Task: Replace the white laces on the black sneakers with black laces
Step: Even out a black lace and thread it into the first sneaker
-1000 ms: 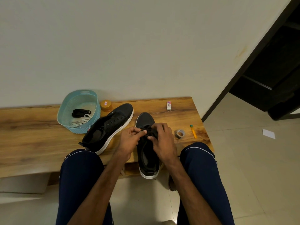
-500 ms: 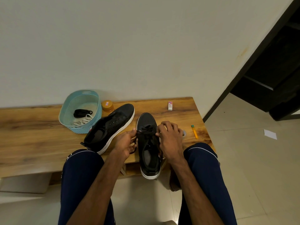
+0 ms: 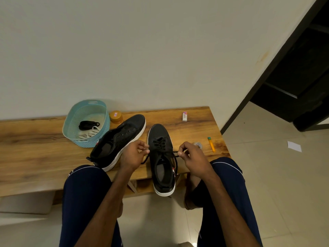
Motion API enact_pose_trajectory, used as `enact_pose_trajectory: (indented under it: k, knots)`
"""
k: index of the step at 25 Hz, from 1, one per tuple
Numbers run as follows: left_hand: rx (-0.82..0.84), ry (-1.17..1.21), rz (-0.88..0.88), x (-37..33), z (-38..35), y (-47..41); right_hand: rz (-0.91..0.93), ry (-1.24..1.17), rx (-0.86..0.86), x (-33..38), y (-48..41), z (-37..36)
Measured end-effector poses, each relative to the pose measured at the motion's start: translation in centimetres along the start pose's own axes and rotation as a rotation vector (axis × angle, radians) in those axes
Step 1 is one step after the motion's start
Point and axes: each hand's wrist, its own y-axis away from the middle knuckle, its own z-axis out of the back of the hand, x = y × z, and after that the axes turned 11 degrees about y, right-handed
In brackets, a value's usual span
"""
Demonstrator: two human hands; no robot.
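Here's the near sneaker [image 3: 159, 132], toe to the wall on the wooden table [image 3: 35, 150], with the black lace [image 3: 160, 142] crossed through its eyelets. The left hand [image 3: 134, 155] pinches one lace end just beside the shoe's left edge. The right hand [image 3: 195, 158] pinches the other end out on the right side. The second sneaker [image 3: 122, 138] lies unlaced to the left, just beside the blue basket [image 3: 89, 142], which holds white laces [image 3: 89, 134] and a bundled black lace [image 3: 87, 125].
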Motion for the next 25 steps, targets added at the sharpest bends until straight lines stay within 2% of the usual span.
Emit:
enact_pose_trajectory:
  k: [2, 5, 7, 10, 14, 17, 19, 21, 23, 25]
  knots:
    - [0.03, -0.118, -0.022, 0.2, 0.3, 0.1, -0.039, -0.276, -0.017, 0.7, -0.1, 0.1]
    - [-0.052, -0.143, 0.018, 0.2, -0.2, 0.2, -0.065, -0.544, 0.045, 1.8, -0.1, 0.0]
    - [-0.128, -0.143, 0.085, 0.1, -0.5, 0.3, -0.1, -0.496, 0.052, 1.7, -0.1, 0.1]
    - [-0.235, -0.174, 0.124, -0.4, -0.7, 0.3, -0.156, -0.25, 0.055, 0.4, 0.1, 0.3]
    - [-0.251, -0.201, 0.134, -0.5, -0.8, 0.4, -0.194, -0.076, 0.032, 0.1, -0.1, -0.2]
    - [-0.295, -0.19, 0.089, -0.6, -0.5, 0.9, -0.216, -0.089, 0.059, -0.4, -0.5, -0.6]
    - [-0.244, -0.159, -0.049, -0.3, -0.3, 1.1, -0.204, -0.192, 0.109, -1.0, -0.6, -0.3]
    - [-0.088, -0.124, -0.139, 0.0, -0.1, 1.5, -0.165, -0.206, 0.118, -1.0, -0.4, -0.5]
    - [0.045, -0.175, -0.152, 0.2, -0.3, 2.1, -0.183, -0.141, 0.121, -0.4, 0.2, -1.4]
    - [0.08, -0.339, -0.124, 0.0, -1.0, 3.1, -0.23, -0.134, 0.15, 0.2, 0.7, -2.3]
